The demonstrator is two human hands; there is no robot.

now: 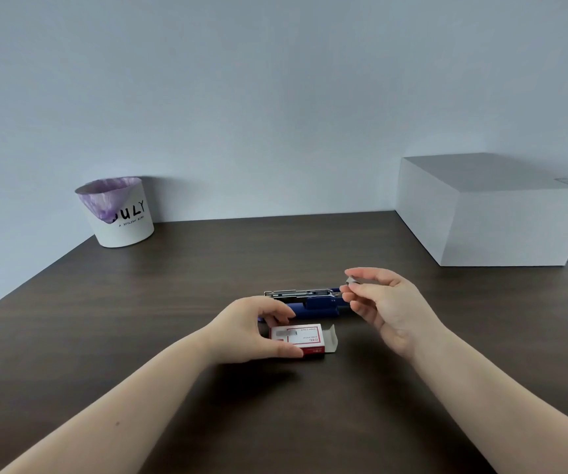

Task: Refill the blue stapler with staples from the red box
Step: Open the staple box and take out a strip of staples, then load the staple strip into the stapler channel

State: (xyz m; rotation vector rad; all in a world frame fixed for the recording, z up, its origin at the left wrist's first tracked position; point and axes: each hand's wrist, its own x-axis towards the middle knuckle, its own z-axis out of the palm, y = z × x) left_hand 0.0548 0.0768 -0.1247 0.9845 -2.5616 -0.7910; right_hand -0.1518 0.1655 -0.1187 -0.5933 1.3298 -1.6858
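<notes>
The left hand [253, 331] is resting on the table [139, 319], curled round the left end of the red box [298, 339], thumb along the box's near edge and fingers arching over its far edge; the grip is loose, and I cannot tell whether the fingers are pressing on the card. The box is lying flat, its right-end flap [332, 338] standing open, pointing towards the right hand.

The right hand [388, 313] is hovering above the table, just right of the box and slightly beyond it. Its thumb and forefinger are pinching together on a small grey strip of staples [352, 280], held at the fingertips; the other fingers are hanging loosely curled below.

The stapler [310, 301] is lying on the table just beyond the left hand's fingers, running left to right, with its right end reaching under the right hand's fingertips. Its blue body is sitting low while the metal staple rail [298, 293] is showing along the top, so the stapler is standing open. The strip is hanging just above the stapler's right end, not touching it as far as one can see.

Far beyond the left hand, by the wall, a white bin [123, 217] with a purple liner is standing. Beyond the right hand a large white box [487, 220] is sitting.
</notes>
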